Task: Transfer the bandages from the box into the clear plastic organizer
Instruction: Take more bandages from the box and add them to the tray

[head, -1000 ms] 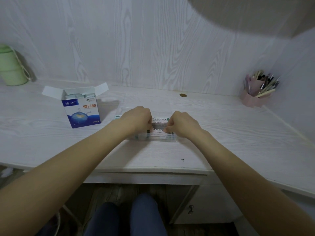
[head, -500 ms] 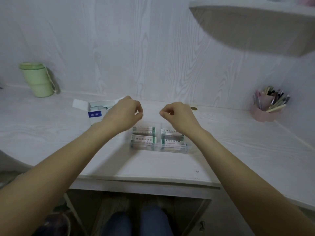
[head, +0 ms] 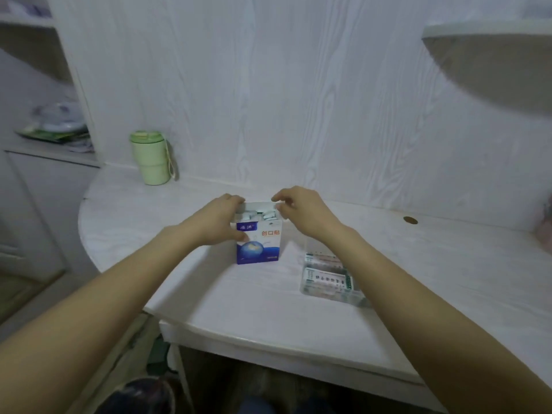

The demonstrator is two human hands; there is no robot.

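Note:
A blue and white bandage box [head: 259, 245] stands upright on the white desk [head: 268, 294], its top open with several white bandage packets [head: 257, 215] showing inside. My left hand [head: 219, 221] grips the box's left side, thumb on its front. My right hand [head: 298, 209] is at the box's top right corner, fingertips pinched at the flap edge. The clear plastic organizer [head: 327, 279] lies to the right of the box, partly under my right forearm, with several bandage strips inside it.
A green lidded cup [head: 150, 158] stands at the back left by the wall. A side shelf [head: 56, 135] on the left holds bags and papers. A coin-like disc [head: 410, 220] lies at the back right. The desk's curved front edge runs near my forearms.
Both hands have left the organizer and moved left to the bandage box. The view has swung left, so the organizer now sits at the right.

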